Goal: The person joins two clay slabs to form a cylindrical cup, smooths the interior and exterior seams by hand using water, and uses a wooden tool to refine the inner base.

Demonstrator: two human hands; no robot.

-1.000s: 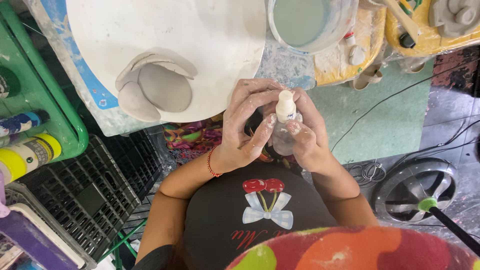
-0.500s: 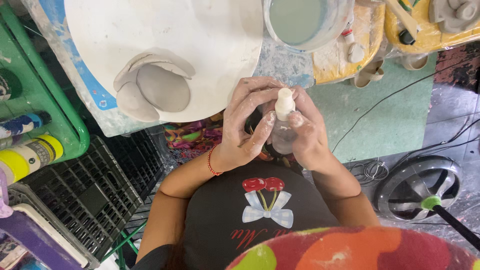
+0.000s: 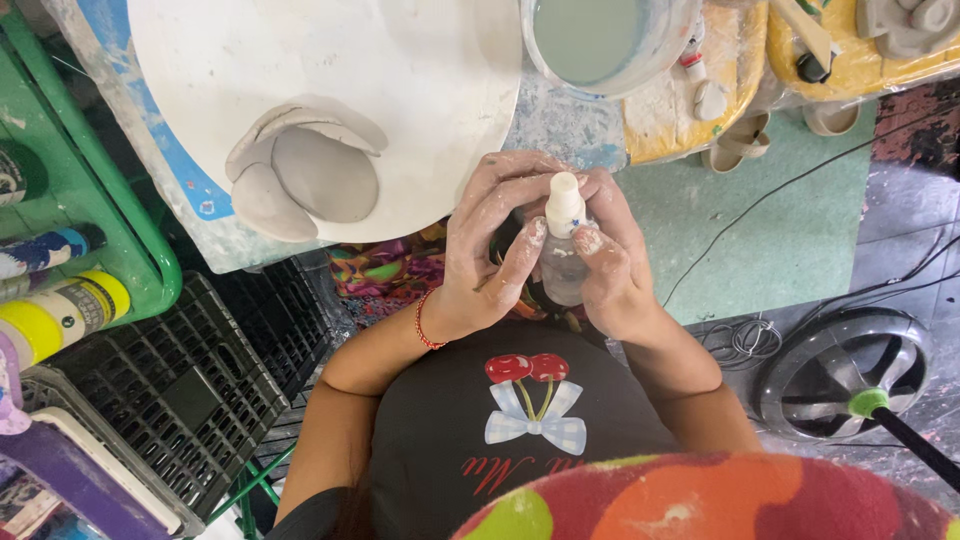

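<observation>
**Spray bottle, both hands on it**

Spray bottle (image 3: 565,255) sits just above the lap, left hand (image 3: 495,245) wrapped round its side, right hand (image 3: 610,265) closed on the body. It has barely moved since a second ago. Beyond, grey clay pieces (image 3: 305,175) lie on the white round board (image 3: 420,90).

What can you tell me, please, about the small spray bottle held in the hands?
The spray bottle is small, with a clear, see-through body that looks like plastic and a white nozzle top, smudged with pale clay. It stands roughly upright in front of the person's chest, just below the edge of the round white board. The left hand wraps its side, thumb against the neck; the right hand cups the other side. Both hands are clay-dusted. Whether it holds liquid cannot be told.
</observation>
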